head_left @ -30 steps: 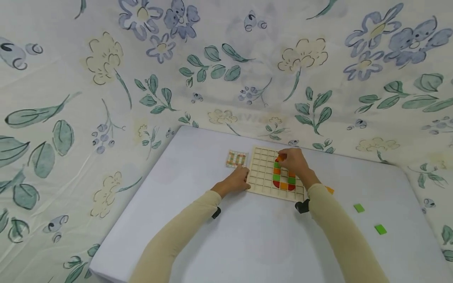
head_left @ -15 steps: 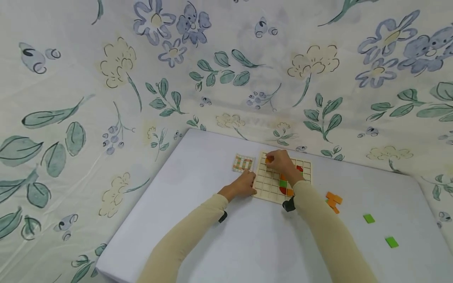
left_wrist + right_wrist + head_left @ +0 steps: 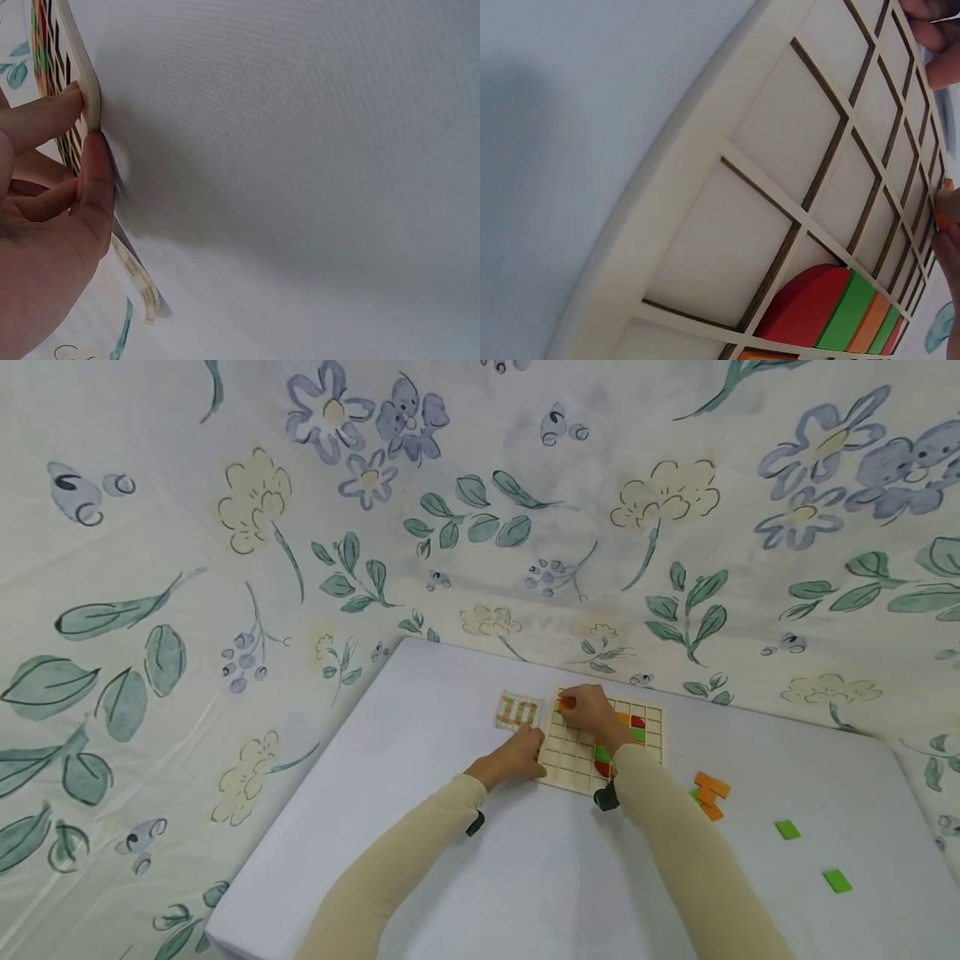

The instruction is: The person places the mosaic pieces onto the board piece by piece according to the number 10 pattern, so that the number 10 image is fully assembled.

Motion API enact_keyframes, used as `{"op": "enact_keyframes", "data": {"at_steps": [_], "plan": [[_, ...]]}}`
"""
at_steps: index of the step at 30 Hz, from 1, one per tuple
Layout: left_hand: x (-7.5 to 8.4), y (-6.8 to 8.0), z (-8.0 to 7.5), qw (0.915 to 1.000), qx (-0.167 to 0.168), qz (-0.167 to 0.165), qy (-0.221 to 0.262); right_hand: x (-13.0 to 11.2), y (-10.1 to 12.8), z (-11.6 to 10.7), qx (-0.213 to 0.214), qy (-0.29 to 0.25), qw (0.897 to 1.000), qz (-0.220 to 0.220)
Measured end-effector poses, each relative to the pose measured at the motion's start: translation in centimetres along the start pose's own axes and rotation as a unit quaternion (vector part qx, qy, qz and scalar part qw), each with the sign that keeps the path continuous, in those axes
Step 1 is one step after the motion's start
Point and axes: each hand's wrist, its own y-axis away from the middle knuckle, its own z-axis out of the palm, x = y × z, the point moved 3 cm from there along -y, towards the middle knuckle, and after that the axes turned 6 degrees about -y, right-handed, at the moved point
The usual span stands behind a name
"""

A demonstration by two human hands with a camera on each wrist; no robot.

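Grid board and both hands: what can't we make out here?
- Head view: right hand covers part of the grid board; orange piece barely shows.
- Pattern card: too small to read.
- Left wrist view: left hand cut off by the frame edge.
- Right wrist view: fingertips cut off at the right edge.

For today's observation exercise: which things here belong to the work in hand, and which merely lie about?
In use:
wooden grid board
orange tile pinched by right hand
left hand steadying the board
pattern card

Lying about:
loose orange tiles
two green tiles
floral cloth

The pattern card shows "10".
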Motion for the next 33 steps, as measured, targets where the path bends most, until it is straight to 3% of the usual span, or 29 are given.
{"op": "enact_keyframes", "data": {"at_steps": [4,9,17,23,28,33], "plan": [[0.1,0.0,0.3,1.0000,-0.003,0.004,-0.004,0.3,0.1,0.4,-0.010,0.003,1.000,0.025],[0.2,0.0,0.4,0.9999,-0.004,0.003,-0.011,0.6,0.2,0.7,0.005,0.001,1.000,0.013],[0.0,-0.1,0.5,0.9997,-0.009,-0.010,-0.022,0.5,0.1,1.0,0.015,0.016,0.999,-0.040],[0.0,-0.2,0.5,0.9996,-0.010,-0.010,-0.025,0.1,0.1,0.7,-0.001,0.064,0.992,-0.106],[-0.1,-0.2,0.5,0.9994,-0.010,-0.012,-0.030,-0.3,0.9,-1.1,0.020,0.054,0.994,-0.091],[-0.4,0.0,0.3,0.9996,-0.007,-0.012,-0.026,0.2,2.8,-4.8,0.074,0.039,0.993,-0.086]]}}
